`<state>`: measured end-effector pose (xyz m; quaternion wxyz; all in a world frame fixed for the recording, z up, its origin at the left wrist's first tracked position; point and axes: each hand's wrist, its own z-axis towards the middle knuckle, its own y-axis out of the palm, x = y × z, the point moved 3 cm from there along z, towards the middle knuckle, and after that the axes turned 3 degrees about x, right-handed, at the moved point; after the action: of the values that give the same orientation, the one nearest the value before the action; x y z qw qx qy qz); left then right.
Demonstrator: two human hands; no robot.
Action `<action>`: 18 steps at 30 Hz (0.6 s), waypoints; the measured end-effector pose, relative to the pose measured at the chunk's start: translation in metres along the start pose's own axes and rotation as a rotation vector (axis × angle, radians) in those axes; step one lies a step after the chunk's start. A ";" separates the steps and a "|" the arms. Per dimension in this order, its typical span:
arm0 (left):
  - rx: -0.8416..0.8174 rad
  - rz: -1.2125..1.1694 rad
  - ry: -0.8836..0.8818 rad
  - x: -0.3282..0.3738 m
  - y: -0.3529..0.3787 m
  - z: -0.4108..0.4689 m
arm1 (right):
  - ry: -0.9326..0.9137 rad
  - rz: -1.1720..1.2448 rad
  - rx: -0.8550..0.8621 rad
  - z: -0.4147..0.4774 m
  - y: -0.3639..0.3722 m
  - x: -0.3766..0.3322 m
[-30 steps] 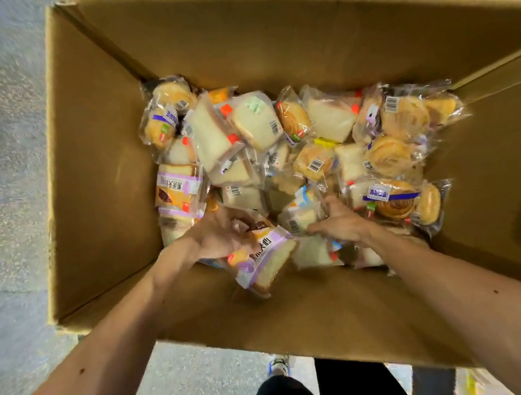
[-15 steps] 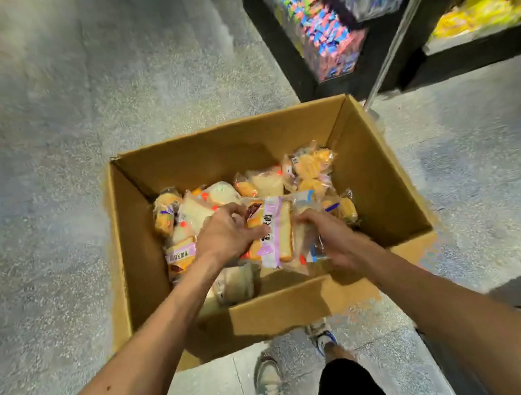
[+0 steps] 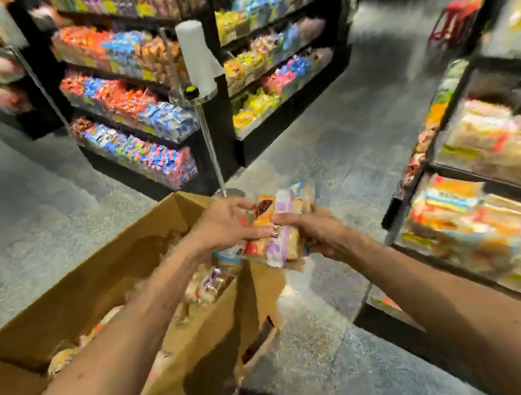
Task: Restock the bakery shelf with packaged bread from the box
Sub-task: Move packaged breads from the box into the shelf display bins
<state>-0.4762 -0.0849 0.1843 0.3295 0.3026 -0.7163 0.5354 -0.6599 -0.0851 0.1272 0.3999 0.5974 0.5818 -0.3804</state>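
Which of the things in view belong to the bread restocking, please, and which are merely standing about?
Part of the job: left hand, right hand, held bread packets, cardboard box, boxed bread packets, bakery shelf.
Standing about: snack shelves, white roll on a stand, red stool.

The box (image 3: pixel 98 301) sits on the floor (image 3: pixel 315 161) at lower left, with packaged bread (image 3: pixel 205 288) inside. The left hand (image 3: pixel 223 227) and right hand (image 3: pixel 319 232) hold packets (image 3: pixel 277 228) above its far right corner (between the box and the bakery shelf (image 3: pixel 474 175) on the right). Snack shelves (image 3: pixel 224 128) and a pole (image 3: pixel 209 144) stand behind the box.
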 end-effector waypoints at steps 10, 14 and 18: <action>-0.409 -0.442 0.040 0.208 0.206 0.001 | -0.092 0.175 0.428 -0.154 -0.325 -0.011; -0.513 -0.431 0.079 0.288 0.311 -0.023 | -0.121 0.166 0.516 -0.227 -0.436 -0.001; -0.597 -0.466 0.088 0.353 0.396 -0.046 | -0.152 0.233 0.632 -0.290 -0.518 0.018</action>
<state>-0.9924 0.0275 0.2496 0.5466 0.3248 -0.7378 0.2266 -1.1804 0.1903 0.2052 0.2782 0.7242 0.3316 -0.5368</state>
